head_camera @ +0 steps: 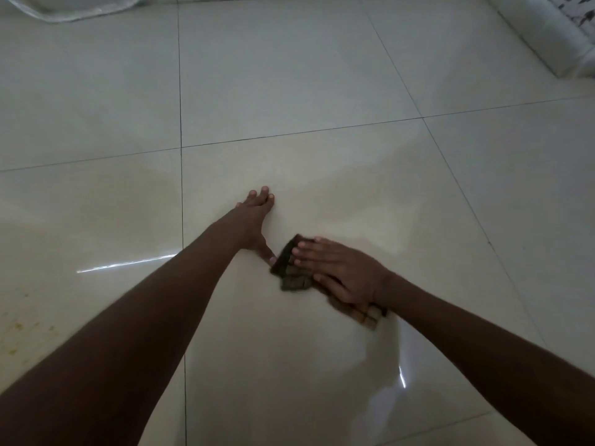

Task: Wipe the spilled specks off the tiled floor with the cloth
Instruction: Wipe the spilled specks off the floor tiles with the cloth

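Fingers of the right hand (pixel 341 273) press flat on the brown cloth (pixel 291 272), mid-wipe; left hand (pixel 256 217) braces spread on the tiled floor (pixel 289 91). Next, probably sweep toward orange specks (pixel 16 326) at left.

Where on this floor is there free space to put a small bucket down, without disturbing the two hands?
The tile beyond the left hand, up to the grout line, is bare. The tile to the right of the right hand is also bare. It is crowded where the cloth lies between both hands. Orange specks lie at the left edge.
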